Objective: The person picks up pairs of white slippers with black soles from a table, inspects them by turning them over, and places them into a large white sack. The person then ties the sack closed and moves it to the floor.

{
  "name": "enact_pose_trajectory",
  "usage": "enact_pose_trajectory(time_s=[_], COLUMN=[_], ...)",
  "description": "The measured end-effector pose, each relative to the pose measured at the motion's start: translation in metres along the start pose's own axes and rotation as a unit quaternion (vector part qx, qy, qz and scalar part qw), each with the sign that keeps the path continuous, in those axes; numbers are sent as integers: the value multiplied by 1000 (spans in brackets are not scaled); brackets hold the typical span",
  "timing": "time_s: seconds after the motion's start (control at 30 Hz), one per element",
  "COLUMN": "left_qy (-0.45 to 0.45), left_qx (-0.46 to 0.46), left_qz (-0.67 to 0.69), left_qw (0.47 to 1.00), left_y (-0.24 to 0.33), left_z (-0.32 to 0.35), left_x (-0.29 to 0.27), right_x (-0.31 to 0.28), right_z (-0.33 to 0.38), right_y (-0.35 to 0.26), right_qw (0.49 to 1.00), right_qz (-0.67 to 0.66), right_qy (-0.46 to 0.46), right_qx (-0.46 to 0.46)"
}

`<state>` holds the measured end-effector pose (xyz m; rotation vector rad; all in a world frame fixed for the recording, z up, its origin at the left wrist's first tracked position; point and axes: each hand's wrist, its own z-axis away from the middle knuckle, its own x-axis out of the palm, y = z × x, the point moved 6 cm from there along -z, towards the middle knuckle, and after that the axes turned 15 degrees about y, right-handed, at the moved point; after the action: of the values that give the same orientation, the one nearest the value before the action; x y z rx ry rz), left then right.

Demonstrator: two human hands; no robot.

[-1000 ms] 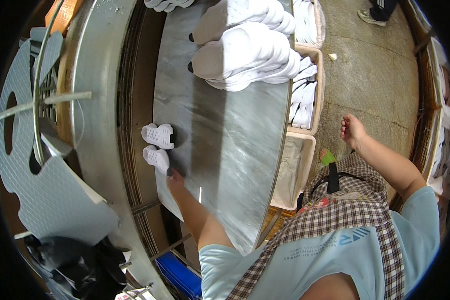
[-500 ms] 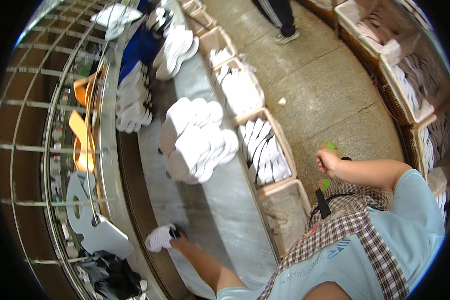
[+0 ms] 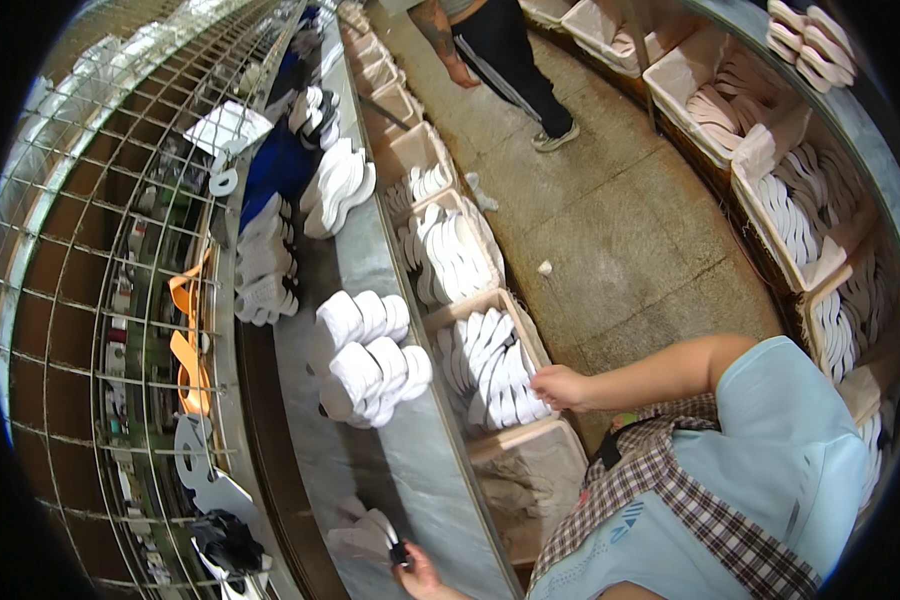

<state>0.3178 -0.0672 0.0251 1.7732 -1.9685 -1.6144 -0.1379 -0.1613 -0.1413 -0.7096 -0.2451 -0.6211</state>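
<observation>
At the lower end of the long metal table (image 3: pixel 420 490), my left hand (image 3: pixel 420 575) is closed on the dark heel end of a pale insole (image 3: pixel 365 535). The insole is blurred, and I cannot tell whether it is one piece or more. My right hand (image 3: pixel 562 387), fingers curled in, is at the right rim of a lined bin full of white insoles (image 3: pixel 490 370). Whatever it may grip is hidden. Farther up the table stand two stacked rows of white insoles (image 3: pixel 370 350), with another white stack (image 3: pixel 340 190) beyond them.
A wire mesh guard (image 3: pixel 70 300) runs along the left, with orange pieces (image 3: pixel 190 372) and a black plastic bag (image 3: pixel 228 540) behind it. A person (image 3: pixel 510 70) stands in the aisle. More bins of insoles (image 3: pixel 790 220) line the right side.
My right hand has moved left from beside my body to the bin's rim. My left hand has drawn nearer with the insole. More of the other person shows as the view shifts.
</observation>
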Motion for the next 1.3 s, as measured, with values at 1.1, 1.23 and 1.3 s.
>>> enact_pose_trajectory(time_s=[1.1, 1.23, 1.3], left_qy=[-382, -427, -429], left_qx=[-506, -569, -556], left_qz=[428, 496, 518], left_qw=[644, 498, 488], left_y=[281, 290, 294], left_z=[272, 295, 300], left_x=[199, 213, 217], right_x=[-69, -83, -87], right_z=[129, 124, 122], right_y=[-115, -115, -116], right_qw=[960, 955, 958], right_qz=[106, 122, 126], right_qy=[-237, -198, -175], right_qx=[107, 185, 190])
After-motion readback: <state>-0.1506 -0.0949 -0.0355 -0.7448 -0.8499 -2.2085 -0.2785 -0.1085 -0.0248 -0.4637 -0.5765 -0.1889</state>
